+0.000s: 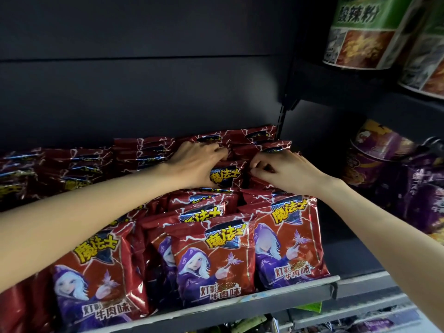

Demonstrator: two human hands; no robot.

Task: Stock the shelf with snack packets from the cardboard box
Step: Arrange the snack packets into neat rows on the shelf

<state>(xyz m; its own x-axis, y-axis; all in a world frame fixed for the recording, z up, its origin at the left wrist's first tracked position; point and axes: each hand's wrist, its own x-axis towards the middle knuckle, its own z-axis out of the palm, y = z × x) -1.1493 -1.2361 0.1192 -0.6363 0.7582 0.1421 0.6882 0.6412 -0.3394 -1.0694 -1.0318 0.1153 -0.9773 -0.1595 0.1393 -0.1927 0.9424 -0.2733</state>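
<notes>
Both hands — left hand [199, 162], right hand [286, 173] — gripped red packets [224, 175] behind the front row [211, 258]; a hard push risked toppling that row off the shelf [264, 301].

Both bare arms reach from the lower corners of the frame up to its centre, where the left hand [195, 162] curls its fingers over the top of a red snack packet [224, 177] and the right hand [283, 169] pinches at the packets just beside it. Rows of the same red packets [211, 258] stand upright, filling the grey shelf [276, 300] from the left edge to right of centre. At the right edge sit purple noodle tubs [382, 150], with green-labelled tubs [360, 32] on the shelf above in the upper right.
</notes>
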